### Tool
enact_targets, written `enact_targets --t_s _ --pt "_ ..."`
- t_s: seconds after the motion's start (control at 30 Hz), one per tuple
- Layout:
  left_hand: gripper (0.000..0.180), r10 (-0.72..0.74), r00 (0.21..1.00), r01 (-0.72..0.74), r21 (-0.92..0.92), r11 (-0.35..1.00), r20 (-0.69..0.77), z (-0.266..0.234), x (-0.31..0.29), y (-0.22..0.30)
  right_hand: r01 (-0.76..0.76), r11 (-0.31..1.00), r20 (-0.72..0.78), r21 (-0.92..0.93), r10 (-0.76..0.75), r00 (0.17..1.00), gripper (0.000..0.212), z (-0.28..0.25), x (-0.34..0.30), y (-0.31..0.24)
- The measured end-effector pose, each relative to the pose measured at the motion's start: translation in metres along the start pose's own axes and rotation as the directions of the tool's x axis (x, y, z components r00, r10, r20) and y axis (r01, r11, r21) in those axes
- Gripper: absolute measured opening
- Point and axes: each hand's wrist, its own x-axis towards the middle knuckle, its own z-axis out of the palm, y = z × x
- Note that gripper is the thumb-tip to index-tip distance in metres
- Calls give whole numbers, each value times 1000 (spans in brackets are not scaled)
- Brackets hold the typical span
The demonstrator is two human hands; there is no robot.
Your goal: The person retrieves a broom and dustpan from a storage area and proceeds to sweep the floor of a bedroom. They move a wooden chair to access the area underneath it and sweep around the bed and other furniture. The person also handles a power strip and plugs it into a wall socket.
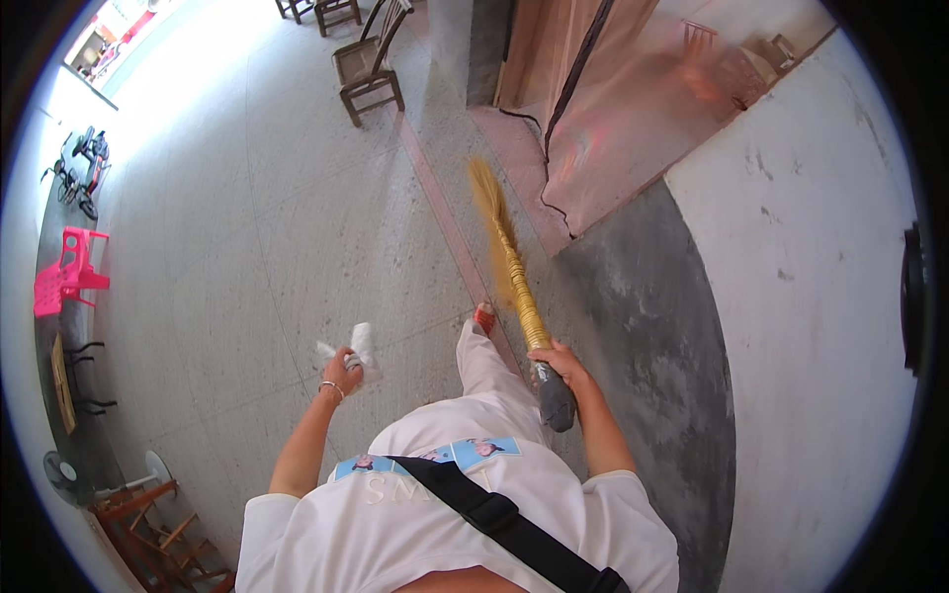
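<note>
My right hand [562, 365] is wrapped round the handle of a straw broom [521, 292], just above its dark grey end. The yellow-bound shaft slants up and away from me, and the tan bristles are at the far end, off the floor as far as I can tell. On the other side, my left hand [342, 372] is closed on a white, partly see-through crumpled item [362, 343], which looks like thin plastic or tissue. Its exact kind does not show. A bracelet circles my left wrist. My foot in a red sandal [483, 318] is ahead, between the two hands.
A wooden chair [370, 65] stands ahead on the grey floor [247, 257]. Pink translucent sheeting [623, 119] and a white wall [801, 247] bound the right side. At the left are a pink plastic chair [74, 272], a scooter [84, 173], a fan [64, 472] and wooden furniture [163, 534].
</note>
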Motion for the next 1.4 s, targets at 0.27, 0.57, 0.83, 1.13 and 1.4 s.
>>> enact_targets --t_s 0.27,0.57,0.83,1.13,1.4 --pt "41 3 935 -33 81 996 354 -25 153 126 -348 853 201 390 290 936 30 -39 69 -119" --pt "23 305 943 -310 24 950 133 -51 321 240 -204 953 100 222 185 978 24 -58 119 -186" --pt "22 589 726 -600 -93 795 354 -66 517 355 -54 996 -192 -65 41 980 26 -17 150 -267" --pt "39 897 284 -900 -229 371 340 -43 588 581 -101 989 -384 -108 52 922 35 19 176 -314" --pt "86 934 152 -845 -448 293 324 -29 561 779 6 977 -332 215 67 941 51 -11 173 -328"
